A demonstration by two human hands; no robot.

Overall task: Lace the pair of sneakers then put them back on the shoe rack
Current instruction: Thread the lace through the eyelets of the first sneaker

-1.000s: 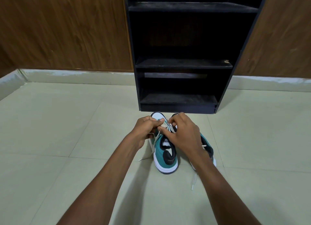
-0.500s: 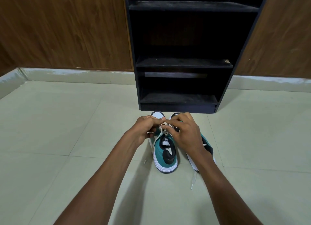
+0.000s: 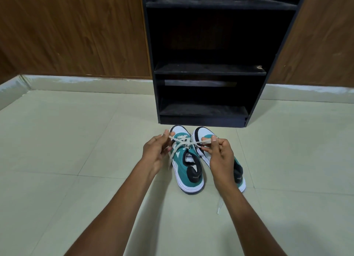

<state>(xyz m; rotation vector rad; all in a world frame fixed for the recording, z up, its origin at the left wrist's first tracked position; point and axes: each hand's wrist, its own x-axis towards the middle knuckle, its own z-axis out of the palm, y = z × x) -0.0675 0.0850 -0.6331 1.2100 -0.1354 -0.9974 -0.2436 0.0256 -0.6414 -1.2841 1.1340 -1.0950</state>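
Two teal, white and black sneakers stand side by side on the floor, toes toward the rack. The left sneaker (image 3: 188,171) has its cream lace (image 3: 183,142) stretched sideways above the tongue. My left hand (image 3: 156,152) pinches one lace end at the left, and my right hand (image 3: 220,154) pinches the other end at the right. The right sneaker (image 3: 205,133) is partly hidden behind my right hand and wrist; a loose lace end (image 3: 220,207) of it trails on the floor behind the heel. The black shoe rack (image 3: 208,70) stands just beyond the toes.
The rack has several dark shelves with nothing on them, and its bottom shelf (image 3: 203,110) sits low near the floor. Brown wood panelling (image 3: 72,31) lines the wall on both sides. Pale floor tiles (image 3: 76,141) spread to the left and right.
My hands were close together over the left sneaker's tongue. They have moved apart, pulling the lace ends out to either side.
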